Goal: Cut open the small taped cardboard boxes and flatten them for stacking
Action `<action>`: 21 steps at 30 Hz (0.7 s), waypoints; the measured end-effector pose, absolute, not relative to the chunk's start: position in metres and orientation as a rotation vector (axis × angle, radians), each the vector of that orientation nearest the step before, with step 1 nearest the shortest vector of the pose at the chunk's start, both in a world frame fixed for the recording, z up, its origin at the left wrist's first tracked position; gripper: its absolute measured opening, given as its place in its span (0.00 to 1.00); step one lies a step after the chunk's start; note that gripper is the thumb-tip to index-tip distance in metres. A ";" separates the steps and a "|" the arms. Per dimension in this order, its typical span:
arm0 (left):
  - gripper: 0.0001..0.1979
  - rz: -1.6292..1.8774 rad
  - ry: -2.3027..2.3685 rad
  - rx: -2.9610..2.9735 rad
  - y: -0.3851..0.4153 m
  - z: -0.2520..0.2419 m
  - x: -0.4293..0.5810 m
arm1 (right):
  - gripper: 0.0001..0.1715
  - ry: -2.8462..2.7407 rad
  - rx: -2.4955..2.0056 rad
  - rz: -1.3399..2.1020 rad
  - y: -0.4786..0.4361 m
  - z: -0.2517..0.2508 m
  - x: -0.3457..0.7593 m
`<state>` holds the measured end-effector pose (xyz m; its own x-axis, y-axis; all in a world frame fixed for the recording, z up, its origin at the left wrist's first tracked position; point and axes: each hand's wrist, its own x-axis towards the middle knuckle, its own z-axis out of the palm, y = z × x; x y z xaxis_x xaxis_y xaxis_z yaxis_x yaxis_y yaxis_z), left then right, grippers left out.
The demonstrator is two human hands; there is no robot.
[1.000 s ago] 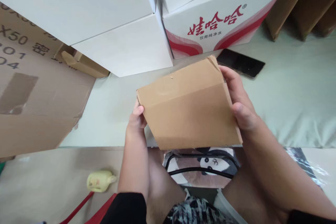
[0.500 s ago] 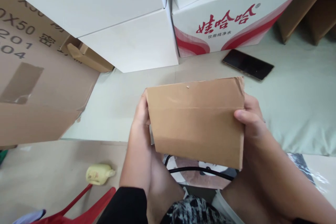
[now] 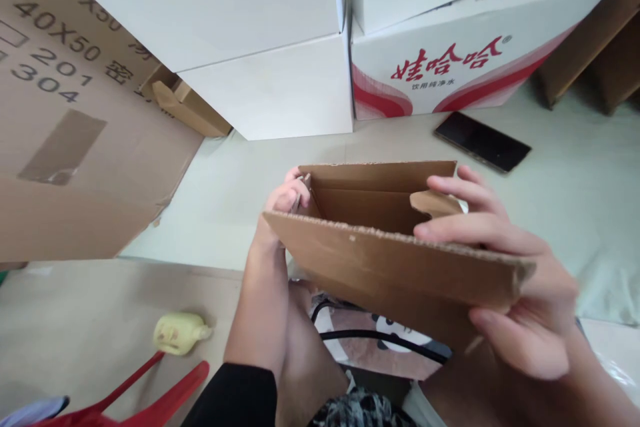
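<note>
A small brown cardboard box (image 3: pixel 395 267) is held above my lap, its open top facing me and its inside visible. My left hand (image 3: pixel 289 197) grips the box's left end, with fingers curled over a side flap there. At the right end, my right hand (image 3: pixel 505 260) has its thumb on the outside of the near wall and its fingers reaching over the rim, by a small inner flap (image 3: pixel 435 203). The near wall leans outward towards me. I see no contents in the part of the inside that shows.
White cartons (image 3: pixel 280 93) and a red-and-white carton (image 3: pixel 440 80) stand behind. A black phone (image 3: pixel 483 141) lies on the pale green surface (image 3: pixel 225 200). A large cardboard carton (image 3: pixel 95 167) is at left. A yellow bottle (image 3: pixel 177 333) and red plastic object (image 3: pixel 170 393) sit lower left.
The box has tilted so that its open top now shows instead of its flat face. My right hand has shifted from the side edge to spread fingers over the rim.
</note>
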<state>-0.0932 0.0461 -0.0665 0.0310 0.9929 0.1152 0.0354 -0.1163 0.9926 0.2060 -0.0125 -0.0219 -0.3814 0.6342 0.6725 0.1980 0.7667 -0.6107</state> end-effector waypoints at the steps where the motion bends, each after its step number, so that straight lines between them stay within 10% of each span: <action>1: 0.32 1.279 1.079 1.423 0.046 -0.066 -0.095 | 0.18 -1.979 -0.627 0.492 -0.015 -0.017 0.206; 6: 0.13 1.442 0.836 1.596 0.047 -0.076 -0.094 | 0.20 -2.004 -0.646 0.399 -0.010 -0.014 0.208; 12: 0.32 1.531 0.893 1.459 0.051 -0.085 -0.083 | 0.28 -1.961 -0.674 0.483 0.006 -0.034 0.213; 21: 0.32 1.469 1.011 1.437 0.047 -0.072 -0.079 | 0.27 -1.404 -1.007 0.688 0.014 -0.064 0.197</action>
